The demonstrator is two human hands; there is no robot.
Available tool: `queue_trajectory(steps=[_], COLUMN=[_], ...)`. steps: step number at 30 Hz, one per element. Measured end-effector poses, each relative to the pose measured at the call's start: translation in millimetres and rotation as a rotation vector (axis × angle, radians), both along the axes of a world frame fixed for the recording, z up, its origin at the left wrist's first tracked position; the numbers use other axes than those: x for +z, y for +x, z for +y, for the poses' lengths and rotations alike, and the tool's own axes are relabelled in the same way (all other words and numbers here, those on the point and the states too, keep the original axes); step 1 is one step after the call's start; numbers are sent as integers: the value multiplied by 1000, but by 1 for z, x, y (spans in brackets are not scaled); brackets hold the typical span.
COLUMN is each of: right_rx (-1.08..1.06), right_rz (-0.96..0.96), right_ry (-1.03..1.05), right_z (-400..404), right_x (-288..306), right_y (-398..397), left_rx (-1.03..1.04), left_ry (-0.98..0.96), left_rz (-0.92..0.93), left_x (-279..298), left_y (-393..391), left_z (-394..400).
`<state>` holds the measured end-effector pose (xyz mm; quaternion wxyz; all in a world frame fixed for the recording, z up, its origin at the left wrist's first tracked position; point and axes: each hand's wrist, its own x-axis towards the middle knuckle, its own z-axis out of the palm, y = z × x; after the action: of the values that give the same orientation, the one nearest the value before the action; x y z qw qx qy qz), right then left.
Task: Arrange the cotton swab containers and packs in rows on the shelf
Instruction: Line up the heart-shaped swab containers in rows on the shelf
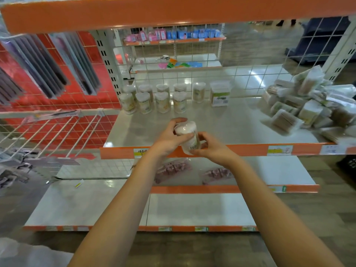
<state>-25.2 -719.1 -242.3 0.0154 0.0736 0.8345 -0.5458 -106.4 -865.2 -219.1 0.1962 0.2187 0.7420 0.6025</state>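
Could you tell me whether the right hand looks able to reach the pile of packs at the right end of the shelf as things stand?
Probably not yet: the right hand and left hand both hold a container. The shelf between it and the pile of packs lies bare.

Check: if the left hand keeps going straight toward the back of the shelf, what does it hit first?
Probably the front row of tubs. The left hand, gripping a tub with the right hand, points roughly there across bare shelf. Depth is uncertain.
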Motion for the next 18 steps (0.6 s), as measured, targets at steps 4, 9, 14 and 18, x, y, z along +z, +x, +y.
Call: queue_trajectory(steps=[4,9,14,18], right_rx=[-34,-80,-91,-126], right_rz=[23,44,68,97], right_ry=[13,71,179,275], right_z=[10,26,44,60], right_x=[-6,-8,-10,-14], right_y=[1,4,6,1], left_rx=[-42,-32,-38,-43], left_ry=[-101,-229,-346,-428], left_rz=[79,132,263,368], left_x=[5,5,2,2], left_y=[-1,-6,-3,-4], left_z=[10,27,48,63])
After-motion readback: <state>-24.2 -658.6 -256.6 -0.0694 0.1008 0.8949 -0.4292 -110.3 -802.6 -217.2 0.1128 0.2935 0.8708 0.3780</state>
